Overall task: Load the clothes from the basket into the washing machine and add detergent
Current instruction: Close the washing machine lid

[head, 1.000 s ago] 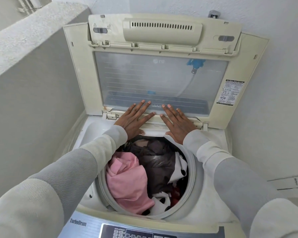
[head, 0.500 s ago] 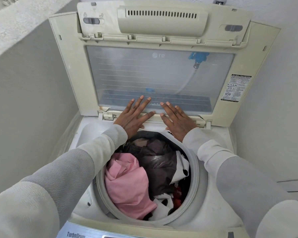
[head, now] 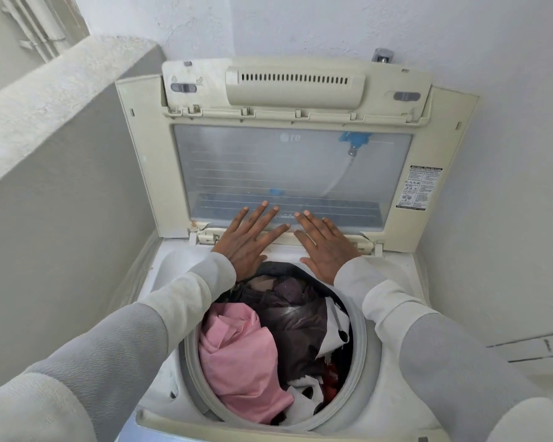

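Observation:
A cream top-loading washing machine [head: 393, 371] stands in front of me with its lid [head: 294, 173] raised upright against the back wall. The round drum [head: 363, 333] is filled with clothes: a pink garment [head: 237, 355] at the left, a dark brown one [head: 297, 317] in the middle, white and red pieces at the right. My left hand [head: 248, 240] and my right hand [head: 324, 244] lie flat, fingers spread, side by side on the lower edge of the lid near its hinge. Neither hand holds anything. No basket or detergent shows.
A low plastered wall [head: 55, 173] runs close along the machine's left side. White walls stand behind and to the right. A tap [head: 383, 55] pokes out above the lid, and a blue hose fitting [head: 353, 143] shows through the lid's window.
The view has tilted and pulled back, so more wall shows above the lid. Both hands stay flat on the lid's lower edge and the clothes have not moved.

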